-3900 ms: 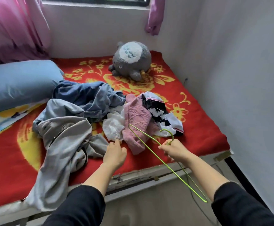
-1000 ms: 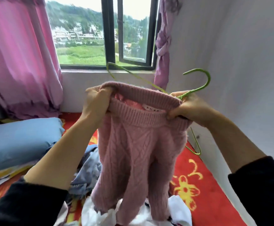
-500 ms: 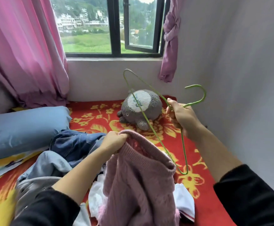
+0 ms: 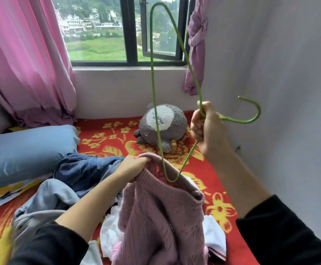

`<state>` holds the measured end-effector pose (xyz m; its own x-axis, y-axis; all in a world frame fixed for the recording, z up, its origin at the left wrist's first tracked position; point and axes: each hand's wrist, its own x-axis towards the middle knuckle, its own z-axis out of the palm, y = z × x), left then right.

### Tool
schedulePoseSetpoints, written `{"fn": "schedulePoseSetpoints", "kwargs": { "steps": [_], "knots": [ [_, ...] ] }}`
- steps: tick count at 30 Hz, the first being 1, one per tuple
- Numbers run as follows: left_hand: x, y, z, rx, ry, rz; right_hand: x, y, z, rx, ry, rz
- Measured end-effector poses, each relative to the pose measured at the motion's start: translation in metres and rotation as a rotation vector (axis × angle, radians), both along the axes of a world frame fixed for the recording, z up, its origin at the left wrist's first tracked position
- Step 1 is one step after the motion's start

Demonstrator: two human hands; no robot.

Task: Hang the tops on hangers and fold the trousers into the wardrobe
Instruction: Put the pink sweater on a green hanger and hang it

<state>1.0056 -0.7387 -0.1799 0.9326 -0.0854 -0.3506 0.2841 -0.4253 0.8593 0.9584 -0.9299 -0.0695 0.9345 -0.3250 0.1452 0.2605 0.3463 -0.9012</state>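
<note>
The left hand (image 4: 134,166) grips the rim of the pink sweater (image 4: 156,217) and holds its opening up, as it did 0.5 s ago. The right hand (image 4: 208,129), higher and to the right, is closed round the neck of the green hanger (image 4: 258,112). Since then the hanger has swung more upright. 1 corner now sits at the sweater's opening just right of the left hand. Jeans (image 4: 83,169) lie left of that hand.

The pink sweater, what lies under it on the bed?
White fabric shows beneath the pink sweater on both sides, over the red blanket. Whether it is one garment cannot be seen, because the knit covers the middle.
</note>
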Motion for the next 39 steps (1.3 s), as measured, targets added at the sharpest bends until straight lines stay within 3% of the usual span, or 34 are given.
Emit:
{"fn": "schedulePoseSetpoints", "kwargs": {
  "steps": [2, 8, 12, 17, 26, 31, 33, 36, 39],
  "knots": [
    [-0.001, 0.003, 0.002, -0.013, -0.003, 0.017, 0.003, 0.007, -0.032, -0.052, 0.049, -0.024],
    [0.0, 0.03, 0.008, -0.027, -0.011, 0.079, -0.003, 0.009, -0.114, -0.467, 0.341, -0.122],
    [-0.001, 0.043, 0.008, -0.095, -0.006, 0.133, -0.004, -0.004, -0.128, -0.739, 0.497, -0.095],
    [0.005, 0.056, 0.012, -0.167, -0.062, 0.262, -0.005, -0.015, -0.128, -0.974, 0.574, -0.224],
    [0.008, 0.086, 0.017, -0.065, -0.162, 0.33, -0.001, -0.015, -0.118, -1.255, 0.434, -0.266],
    [-0.007, 0.095, 0.029, 0.272, -0.451, 0.092, -0.003, 0.015, -0.104, -1.442, 0.35, -0.248],
    [-0.013, 0.09, 0.043, 0.345, -0.538, 0.045, 0.0, 0.038, -0.09, -1.51, 0.235, -0.265],
    [-0.022, 0.079, 0.06, 0.269, -0.575, 0.043, 0.003, 0.075, -0.074, -1.604, 0.109, -0.242],
    [-0.033, 0.083, 0.066, 0.28, -0.57, -0.059, 0.0, 0.088, -0.067, -1.695, 0.165, -0.146]
  ]
}}
